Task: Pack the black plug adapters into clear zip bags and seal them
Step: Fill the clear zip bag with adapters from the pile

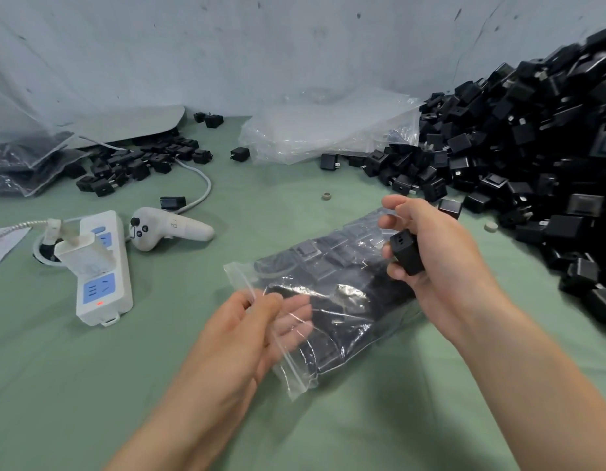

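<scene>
A clear zip bag (332, 300) lies on the green table, filled with several black plug adapters. Its mouth faces me at the lower left. My left hand (257, 321) pinches the bag's upper lip between thumb and forefinger, and its other fingers reach inside the opening. My right hand (434, 253) grips one black plug adapter (407, 253) just above the bag's far end. A big heap of loose black adapters (532, 147) rises along the right side.
A stack of empty clear bags (329, 130) lies at the back centre. A white power strip (102, 266) and a white handheld controller (165, 229) sit at the left. More loose adapters (138, 161) and filled bags (23, 164) lie at the far left. A grey sheet backs the table.
</scene>
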Tool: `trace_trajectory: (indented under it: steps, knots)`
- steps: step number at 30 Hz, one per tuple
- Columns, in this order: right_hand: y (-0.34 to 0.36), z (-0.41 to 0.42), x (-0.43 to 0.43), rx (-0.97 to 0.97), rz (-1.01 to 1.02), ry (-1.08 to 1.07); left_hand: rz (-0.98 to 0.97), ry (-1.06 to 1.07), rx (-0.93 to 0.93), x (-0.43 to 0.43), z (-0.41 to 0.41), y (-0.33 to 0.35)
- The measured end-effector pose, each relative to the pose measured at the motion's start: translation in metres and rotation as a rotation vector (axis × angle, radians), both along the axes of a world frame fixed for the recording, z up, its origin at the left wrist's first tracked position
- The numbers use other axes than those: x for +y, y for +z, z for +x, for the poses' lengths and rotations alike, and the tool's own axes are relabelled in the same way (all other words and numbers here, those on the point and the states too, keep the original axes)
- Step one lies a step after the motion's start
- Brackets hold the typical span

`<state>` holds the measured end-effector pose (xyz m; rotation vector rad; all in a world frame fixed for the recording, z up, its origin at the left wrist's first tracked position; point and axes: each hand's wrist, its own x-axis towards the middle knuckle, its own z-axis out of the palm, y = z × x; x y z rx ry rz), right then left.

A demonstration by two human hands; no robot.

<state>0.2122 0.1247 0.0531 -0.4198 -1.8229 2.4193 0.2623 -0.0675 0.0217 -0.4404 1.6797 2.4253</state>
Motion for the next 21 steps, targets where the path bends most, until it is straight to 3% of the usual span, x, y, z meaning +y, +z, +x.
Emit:
trace_trajectory:
  steps: [2,6,10,15,17,19,21]
  knots:
    - [0.0,0.0,0.0,-0.001,-0.002,0.004,0.112,0.005,-0.045,0.0,0.0,0.005]
    - [0.0,0.001,0.0,-0.005,-0.015,0.007,0.101,-0.021,-0.046,0.0,-0.001,0.006]
    - [0.001,0.001,-0.002,-0.033,-0.131,0.002,0.255,-0.068,-0.097,0.005,-0.003,0.01]
    - [0.0,0.002,-0.008,0.024,-0.215,0.168,0.39,-0.14,-0.118,-0.004,-0.003,0.009]
    - [0.0,0.004,-0.013,0.075,-0.188,0.241,0.242,-0.043,-0.063,-0.011,-0.006,0.009]
    - [0.0,0.006,-0.019,0.14,-0.137,0.31,-0.187,0.133,0.096,-0.02,-0.007,0.006]
    - [-0.002,0.01,-0.024,0.233,0.081,0.382,-0.594,0.279,0.314,-0.027,-0.006,0.007]
